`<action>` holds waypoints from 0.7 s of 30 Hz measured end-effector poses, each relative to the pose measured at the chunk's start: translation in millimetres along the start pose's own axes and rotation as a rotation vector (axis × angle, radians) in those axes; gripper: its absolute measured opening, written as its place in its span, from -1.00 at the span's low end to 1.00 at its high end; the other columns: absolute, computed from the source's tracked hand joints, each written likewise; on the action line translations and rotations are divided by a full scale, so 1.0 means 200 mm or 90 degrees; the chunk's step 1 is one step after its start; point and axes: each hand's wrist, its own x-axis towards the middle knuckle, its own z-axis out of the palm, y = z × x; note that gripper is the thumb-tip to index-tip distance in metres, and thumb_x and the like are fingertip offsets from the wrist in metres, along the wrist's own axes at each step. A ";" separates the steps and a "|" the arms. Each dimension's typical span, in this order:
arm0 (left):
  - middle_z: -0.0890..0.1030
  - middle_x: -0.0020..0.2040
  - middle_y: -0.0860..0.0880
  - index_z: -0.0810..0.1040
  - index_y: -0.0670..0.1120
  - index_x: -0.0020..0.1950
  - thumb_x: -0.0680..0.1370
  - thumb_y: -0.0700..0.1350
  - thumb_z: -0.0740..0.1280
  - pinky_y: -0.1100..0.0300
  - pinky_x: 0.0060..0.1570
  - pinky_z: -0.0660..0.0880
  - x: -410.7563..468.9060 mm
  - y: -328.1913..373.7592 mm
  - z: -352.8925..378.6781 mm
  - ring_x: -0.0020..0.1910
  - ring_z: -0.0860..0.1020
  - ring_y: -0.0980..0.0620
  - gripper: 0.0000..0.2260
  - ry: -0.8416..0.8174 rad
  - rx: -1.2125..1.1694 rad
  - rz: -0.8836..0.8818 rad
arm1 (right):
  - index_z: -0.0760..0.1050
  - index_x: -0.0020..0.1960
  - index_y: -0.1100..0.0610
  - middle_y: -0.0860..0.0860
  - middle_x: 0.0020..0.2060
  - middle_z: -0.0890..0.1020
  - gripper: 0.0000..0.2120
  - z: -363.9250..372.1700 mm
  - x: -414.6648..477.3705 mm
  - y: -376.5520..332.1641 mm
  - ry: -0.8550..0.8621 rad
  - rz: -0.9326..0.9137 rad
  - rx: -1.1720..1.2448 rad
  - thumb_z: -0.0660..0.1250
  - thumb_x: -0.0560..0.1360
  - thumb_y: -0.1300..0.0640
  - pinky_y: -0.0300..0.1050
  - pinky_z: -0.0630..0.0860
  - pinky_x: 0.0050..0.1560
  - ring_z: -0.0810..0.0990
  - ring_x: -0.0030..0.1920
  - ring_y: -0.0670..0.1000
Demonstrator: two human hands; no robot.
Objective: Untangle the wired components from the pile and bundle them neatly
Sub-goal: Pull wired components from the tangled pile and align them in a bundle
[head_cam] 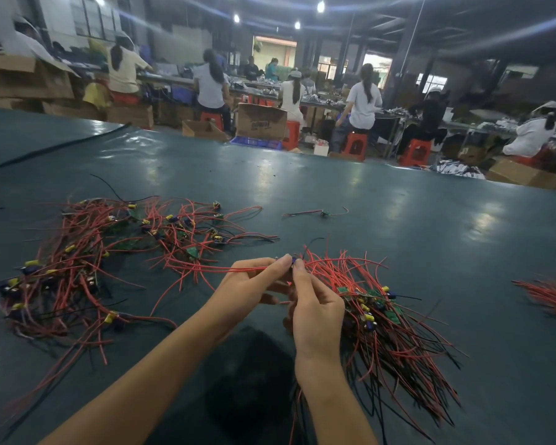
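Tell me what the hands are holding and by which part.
The left hand and right hand both pinch one wired component at its small blue body, with fingertips; its red wires trail off to the left.

ceiling lamps lit | dark green table | red stools | cardboard boxes

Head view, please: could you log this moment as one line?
left hand pinches wired component | right hand pinches it | tangled pile left | bundle right

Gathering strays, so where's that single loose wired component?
Head view: the lone wired component lies on the green table, right of the tangled pile and beyond the gathered bundle.
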 end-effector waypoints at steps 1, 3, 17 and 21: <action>0.71 -0.15 -0.04 0.71 0.00 -0.16 0.38 0.21 0.35 0.29 -0.23 0.53 0.00 0.00 -0.01 -0.13 0.67 0.03 -0.69 0.003 0.014 0.002 | 0.72 -0.30 0.00 -0.01 -0.31 0.72 -0.65 0.00 0.00 0.00 0.013 0.003 -0.002 0.31 0.60 0.15 -0.38 0.50 -0.28 0.67 -0.28 -0.16; 0.71 -0.16 -0.04 0.72 0.02 -0.18 0.37 0.20 0.37 0.30 -0.23 0.52 0.00 0.00 -0.01 -0.14 0.68 0.03 -0.72 -0.001 0.010 0.006 | 0.70 -0.30 0.07 0.00 -0.32 0.72 -0.71 0.00 0.00 0.00 0.051 0.017 -0.005 0.36 0.57 0.13 -0.36 0.48 -0.35 0.63 -0.35 -0.17; 0.66 -0.26 -0.10 0.68 -0.08 -0.20 0.57 -0.11 0.30 0.23 -0.24 0.52 0.02 0.00 -0.02 -0.30 0.60 0.01 -0.78 0.019 -0.090 -0.035 | 0.70 -0.23 0.09 0.04 -0.27 0.72 -0.87 0.01 0.01 0.00 0.058 0.146 0.059 0.47 0.44 0.05 -0.10 0.61 -0.18 0.65 -0.28 -0.03; 0.62 -0.28 -0.07 0.68 -0.03 -0.25 0.58 -0.14 0.22 0.10 -0.12 0.50 0.03 -0.01 -0.03 -0.29 0.58 0.01 -0.71 0.014 -0.103 -0.041 | 0.71 -0.20 -0.01 0.04 -0.22 0.72 -0.78 0.01 -0.01 -0.02 -0.015 0.218 0.093 0.49 0.26 -0.11 -0.18 0.53 -0.33 0.66 -0.23 0.01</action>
